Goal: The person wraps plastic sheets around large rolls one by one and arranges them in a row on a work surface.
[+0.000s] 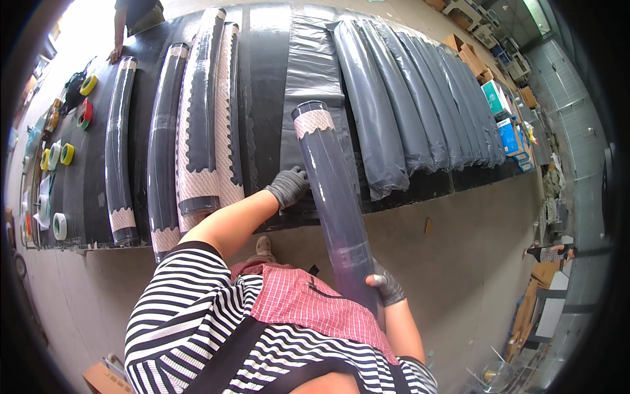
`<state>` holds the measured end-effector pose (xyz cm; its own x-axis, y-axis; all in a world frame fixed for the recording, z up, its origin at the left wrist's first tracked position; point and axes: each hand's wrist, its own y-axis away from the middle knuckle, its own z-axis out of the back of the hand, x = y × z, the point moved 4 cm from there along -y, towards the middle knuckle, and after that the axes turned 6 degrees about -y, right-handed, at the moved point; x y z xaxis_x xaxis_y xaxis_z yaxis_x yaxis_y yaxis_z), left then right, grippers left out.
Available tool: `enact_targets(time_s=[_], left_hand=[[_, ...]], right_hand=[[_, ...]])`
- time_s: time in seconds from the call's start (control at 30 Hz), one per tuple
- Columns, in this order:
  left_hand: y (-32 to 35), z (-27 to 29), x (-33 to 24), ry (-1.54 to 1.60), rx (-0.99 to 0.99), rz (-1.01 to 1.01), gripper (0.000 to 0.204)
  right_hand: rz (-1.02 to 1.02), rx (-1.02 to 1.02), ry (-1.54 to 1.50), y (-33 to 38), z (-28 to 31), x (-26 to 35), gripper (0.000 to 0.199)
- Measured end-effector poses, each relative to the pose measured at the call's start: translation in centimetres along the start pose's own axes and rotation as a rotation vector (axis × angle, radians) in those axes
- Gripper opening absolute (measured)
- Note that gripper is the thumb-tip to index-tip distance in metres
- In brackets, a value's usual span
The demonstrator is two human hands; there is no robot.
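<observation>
Two hands (289, 188) (388, 287) flank a roll (333, 197), lower end hidden.

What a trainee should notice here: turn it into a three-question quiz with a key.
1. Which of the person's hands is on the held roll at the end nearer the body: left hand or right hand?
2. True or false: the bagged rolls lie left of the crinkled grey sheet.
3. Fill in: the tape rolls lie on the table's ____ side in this view.

Key: 1. right hand; 2. false; 3. left.
</observation>
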<state>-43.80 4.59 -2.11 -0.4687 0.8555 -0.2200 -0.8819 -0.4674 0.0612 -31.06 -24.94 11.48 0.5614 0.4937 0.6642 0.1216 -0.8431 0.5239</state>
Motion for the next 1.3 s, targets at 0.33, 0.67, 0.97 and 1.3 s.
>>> enact_targets(time_s=[0.33,0.67,0.97,1.3], left_hand=[[0.0,-1.9,6.0,1.377,0.153,0.459,0.028],[-0.2,1.4,2.9,0.85,-0.18,0.278,0.019],[2.3,7.4,-2.7,0.099,-0.611,0.11,0.031],[2.0,1.0,-2.5,0.435,0.104,0.262,0.032]], right_hand=[[0.13,-0.249,0.472,10.4,7.4,-10.4,0.113],[0.057,-0.365,0.578,14.9,8.5,-11.3,0.104],[-0.187,-0.074,-0.145,13.9,5.6,-7.6,0.092],[-0.161,-0.06,-0.078,7.4,2.1,-2.2,0.079]])
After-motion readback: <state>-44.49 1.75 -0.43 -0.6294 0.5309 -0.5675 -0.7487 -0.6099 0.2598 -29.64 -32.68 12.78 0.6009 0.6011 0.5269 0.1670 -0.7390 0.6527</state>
